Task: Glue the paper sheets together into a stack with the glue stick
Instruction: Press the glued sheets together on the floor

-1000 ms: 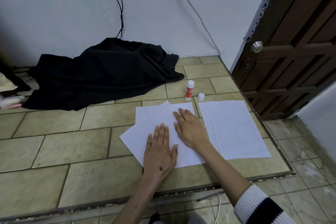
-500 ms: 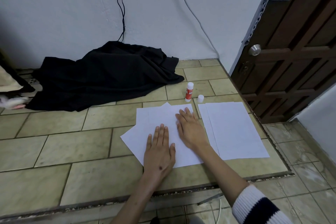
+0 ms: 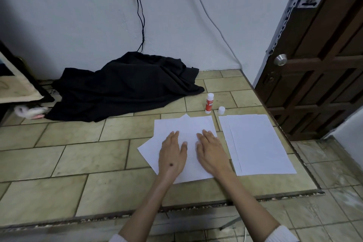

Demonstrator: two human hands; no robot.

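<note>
Both hands are flat on the glued stack [image 3: 182, 129] right now, fingers straight and together, palms down, pressing the top sheet. The left hand [image 3: 171, 155] sits on the stack's left-middle, the right hand [image 3: 211, 152] on its right-middle, thumbs nearly facing each other with a strip of paper between them. Neither is holding anything.

The stack isn't squared up: corners of lower sheets poke out at about 12 o'clock and at 8 o'clock, so the pile is fanned a bit.

What the next move hangs on, I'd say, is where the supplies are. The loose sheets [image 3: 255, 143] lie just beside the stack at 3 o'clock from the right hand, long axis running roughly 11 to 5 o'clock, apart from the stack by a thin gap of tile. The glue stick [image 3: 209, 103] stands upright past the stack's far edge, around 12 o'clock from the right hand, with its cap [image 3: 221, 110] off and standing just to its right. Both are clearly closer to the right hand than the left.

So my guess is the right hand does the reaching, either up for the glue or sideways for a fresh sheet, while the left keeps the pile pinned. The black cloth [image 3: 125, 86] at 10 o'clock is well out of the way.
</note>
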